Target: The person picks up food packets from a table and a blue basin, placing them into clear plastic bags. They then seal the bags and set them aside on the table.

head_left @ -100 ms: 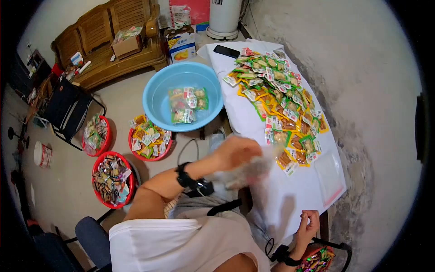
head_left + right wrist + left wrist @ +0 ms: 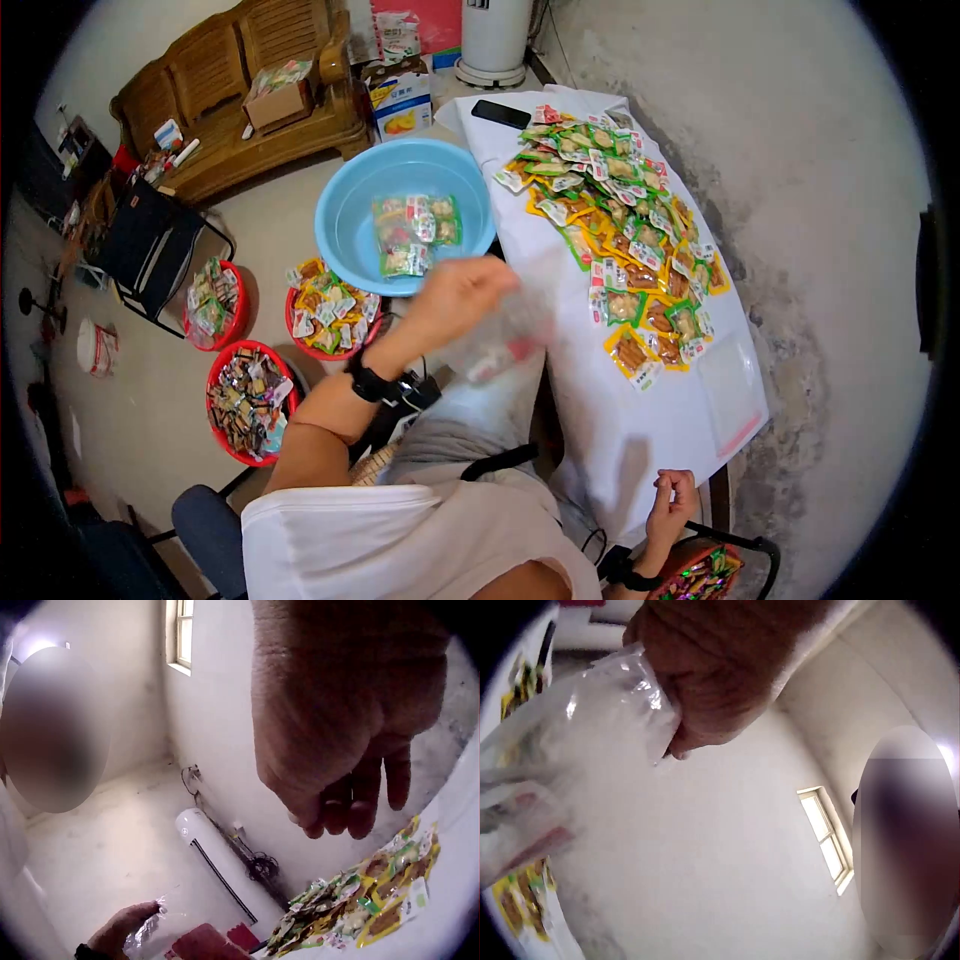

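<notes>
My left hand (image 2: 462,295) pinches the top of a clear plastic bag (image 2: 510,335), which hangs blurred between the blue basin and the white-covered table. Close up in the left wrist view, the fingers of the left hand (image 2: 712,682) are curled round the crumpled edge of the bag (image 2: 641,697); red print shows lower on it. Over the table's near edge is my right hand (image 2: 673,500), holding nothing. Its fingers hang loosely bent in the right wrist view, where the right hand (image 2: 345,720) is above the snack packets (image 2: 367,892).
A blue basin (image 2: 335,215) holds a filled clear bag (image 2: 415,232). Green and yellow packets (image 2: 620,210) cover the far part of the table (image 2: 600,430), beside a phone (image 2: 500,114). A flat clear bag (image 2: 728,385) lies nearer. Red baskets (image 2: 293,395) of snacks stand on the floor.
My left hand has moved left and slightly up from the table's edge toward the basin, carrying the clear bag. The right hand has shifted only slightly.
</notes>
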